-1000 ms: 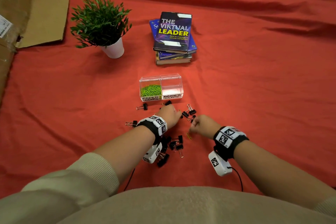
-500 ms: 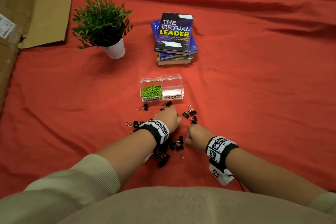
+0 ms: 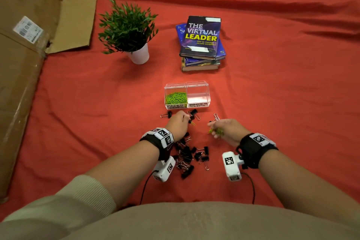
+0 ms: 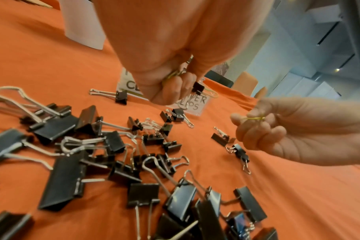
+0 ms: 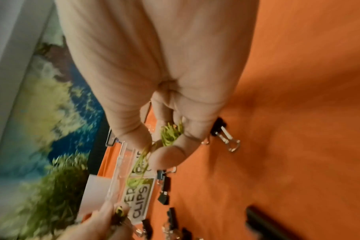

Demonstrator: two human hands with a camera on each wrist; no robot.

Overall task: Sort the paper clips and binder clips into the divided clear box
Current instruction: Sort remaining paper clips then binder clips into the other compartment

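Note:
The divided clear box (image 3: 197, 91) stands on the red cloth, with green paper clips (image 3: 176, 97) in its left compartment; its right compartment, labelled binder clips, holds nothing. My left hand (image 3: 186, 121) hovers just in front of the box, fingers curled round a few green paper clips (image 4: 175, 74), and a small black binder clip (image 4: 197, 87) sits at its fingertips. To the right, my right hand (image 3: 214, 127) grips a bunch of green paper clips (image 5: 170, 133). Several black binder clips (image 3: 188, 157) lie in a pile between my wrists.
Loose binder clips (image 3: 167, 115) lie scattered along the box's front. A stack of books (image 3: 201, 45) and a potted plant (image 3: 128, 29) stand behind the box. A cardboard box (image 3: 21, 64) fills the left side.
My right hand has risen from the cloth by the pile and moved forward and right, with the green paper clips in it. The left hand has stayed in front of the box.

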